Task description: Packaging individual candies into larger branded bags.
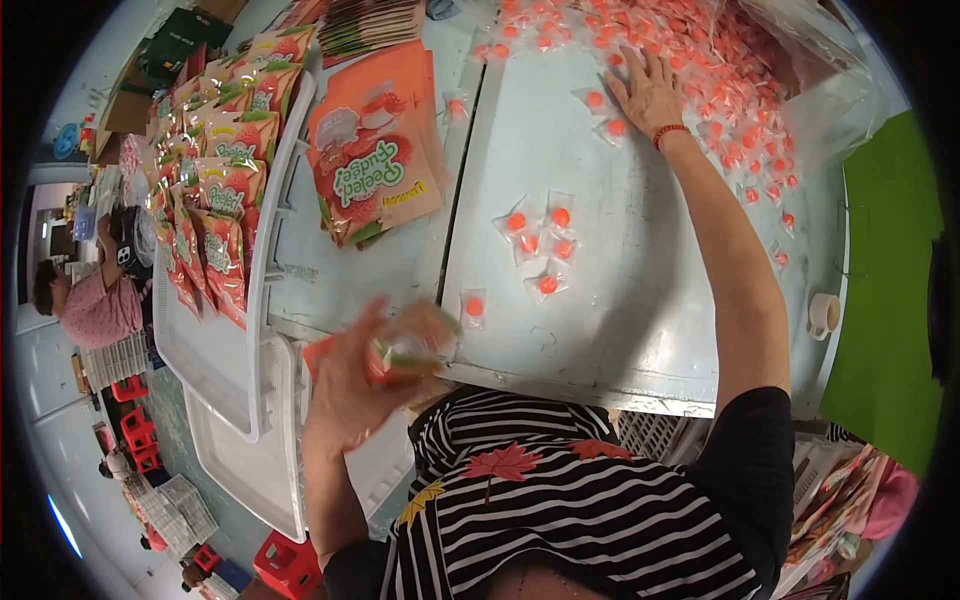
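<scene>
A: Start with the big things. What's laid out?

B: A pale grey worktable [620, 330] fills the middle. A white tray [215, 370] along its left edge holds a row of filled, printed pouches [225, 215]. A loose stack of flat orange pouches [375, 160] lies on the table just beside that tray. At the far right is a heap of small clear-wrapped orange candies [700, 60], and a handful of them [540, 245] sits apart in the table's middle.

A: And the hands?

B: The right hand [648, 92] is stretched out, fingers spread flat on the edge of the heap, touching candies but gripping nothing. The left hand [365, 375] is closed around one pouch [410, 350] at the table's near edge, close to the body. That part is blurred, so I cannot tell whether the pouch is open.

A: What step is this, then?

B: I'd judge it as gathering candies for filling the held pouch. The next move probably calls for raking a few loose ones toward the pouch without dragging the whole heap.
</scene>
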Demonstrator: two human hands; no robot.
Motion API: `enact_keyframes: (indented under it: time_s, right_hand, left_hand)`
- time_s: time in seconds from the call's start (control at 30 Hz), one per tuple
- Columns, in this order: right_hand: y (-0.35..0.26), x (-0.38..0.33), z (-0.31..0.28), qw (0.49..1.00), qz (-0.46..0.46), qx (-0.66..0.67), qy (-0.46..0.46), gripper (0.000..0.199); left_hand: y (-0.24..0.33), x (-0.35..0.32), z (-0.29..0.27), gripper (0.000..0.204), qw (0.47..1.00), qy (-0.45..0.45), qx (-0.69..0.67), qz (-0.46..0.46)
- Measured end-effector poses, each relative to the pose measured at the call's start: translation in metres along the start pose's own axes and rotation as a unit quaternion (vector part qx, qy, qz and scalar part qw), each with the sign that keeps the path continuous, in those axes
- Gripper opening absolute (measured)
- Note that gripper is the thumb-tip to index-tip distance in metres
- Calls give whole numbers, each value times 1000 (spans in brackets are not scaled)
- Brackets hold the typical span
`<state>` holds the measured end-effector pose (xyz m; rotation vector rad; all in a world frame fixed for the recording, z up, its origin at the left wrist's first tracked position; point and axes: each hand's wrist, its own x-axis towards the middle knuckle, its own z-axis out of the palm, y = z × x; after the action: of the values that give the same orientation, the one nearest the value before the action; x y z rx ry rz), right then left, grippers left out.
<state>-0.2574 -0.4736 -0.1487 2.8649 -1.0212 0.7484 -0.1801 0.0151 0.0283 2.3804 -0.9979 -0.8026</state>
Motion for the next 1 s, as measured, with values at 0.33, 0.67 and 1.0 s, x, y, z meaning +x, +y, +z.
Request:
enact_keyframes:
  time_s: [0.33,0.67,1.0]
  right_hand:
    - [-29,21,-14,992,-33,-83,-86,47]
    - [-9,-57,-54,985,-141,51,-81,36]
    - [51,-79,-84,797,233,557,17,34]
  left_hand:
    - [91,26,61,85,965,-147,-116,183]
    - [120,126,121,66,870,-155,-467,34]
    - [79,50,43,81,851,-157,-495,-71]
